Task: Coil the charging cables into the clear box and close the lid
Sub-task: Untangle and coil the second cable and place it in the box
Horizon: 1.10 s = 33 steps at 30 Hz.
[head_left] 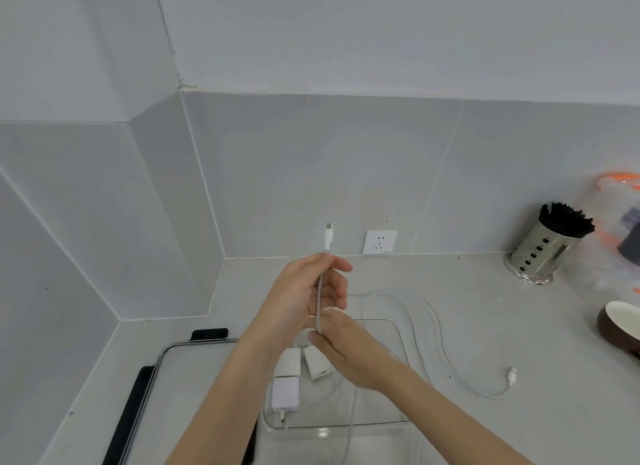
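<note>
My left hand (304, 291) pinches a white charging cable (320, 298) just below its plug (328, 236), which stands upright above my fingers. My right hand (341, 343) pinches the same cable lower down, over the clear box (398, 333). White chargers (287, 378) lie inside the box on the worktop (467, 274). A second white cable (429, 322) lies looped on the worktop beside the box, to its right. The lid (166, 360), with black clips, lies to the left of the box.
</note>
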Each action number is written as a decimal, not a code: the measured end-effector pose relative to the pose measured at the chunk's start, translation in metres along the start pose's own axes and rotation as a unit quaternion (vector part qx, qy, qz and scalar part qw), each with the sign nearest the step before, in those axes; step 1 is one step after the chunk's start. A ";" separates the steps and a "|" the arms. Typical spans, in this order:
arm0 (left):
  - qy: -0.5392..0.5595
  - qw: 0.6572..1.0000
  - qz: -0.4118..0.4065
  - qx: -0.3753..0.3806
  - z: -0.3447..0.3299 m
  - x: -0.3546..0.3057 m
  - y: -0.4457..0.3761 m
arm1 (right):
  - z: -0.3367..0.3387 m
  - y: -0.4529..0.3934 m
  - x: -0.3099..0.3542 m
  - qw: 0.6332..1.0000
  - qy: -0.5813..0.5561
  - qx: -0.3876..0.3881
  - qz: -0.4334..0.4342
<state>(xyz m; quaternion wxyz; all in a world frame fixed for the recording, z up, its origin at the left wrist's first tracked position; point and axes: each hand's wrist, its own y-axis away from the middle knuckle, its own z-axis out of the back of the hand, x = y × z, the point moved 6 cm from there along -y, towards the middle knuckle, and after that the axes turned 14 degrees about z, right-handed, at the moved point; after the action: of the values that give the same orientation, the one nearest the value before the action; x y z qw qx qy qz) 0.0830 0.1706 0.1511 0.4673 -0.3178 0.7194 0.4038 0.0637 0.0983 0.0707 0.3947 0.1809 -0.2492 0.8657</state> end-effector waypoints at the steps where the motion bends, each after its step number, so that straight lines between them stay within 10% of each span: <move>1: 0.009 1.000 0.003 0.007 -0.003 -0.002 0.004 | 0.000 -0.001 0.001 1.000 0.006 -0.005 -0.004; 9: -0.066 0.995 0.064 0.037 -0.028 0.037 0.019 | 0.039 -0.023 -0.049 0.980 0.146 0.103 -0.082; 17: -0.119 0.976 0.013 -0.180 0.018 0.071 -0.016 | 0.107 -0.035 -0.027 0.974 0.195 -0.034 -0.107; 21: -0.119 0.978 0.016 -0.169 0.020 0.074 -0.022 | 0.104 -0.030 -0.029 0.982 0.077 -0.056 -0.161; 29: 0.127 0.987 0.096 -0.035 0.015 0.080 -0.037 | 0.085 -0.028 -0.002 0.972 -0.119 -0.139 -0.146; 33: 0.287 0.951 0.108 -0.031 0.023 0.054 -0.044 | 0.045 -0.016 0.018 0.988 0.132 -0.085 0.008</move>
<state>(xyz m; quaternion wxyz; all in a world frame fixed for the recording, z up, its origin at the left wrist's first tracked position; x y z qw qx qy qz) 0.1094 0.1663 0.0827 0.1843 -0.3550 0.8404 0.3656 0.0697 0.0925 0.1209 0.4310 0.0286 -0.2694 0.8607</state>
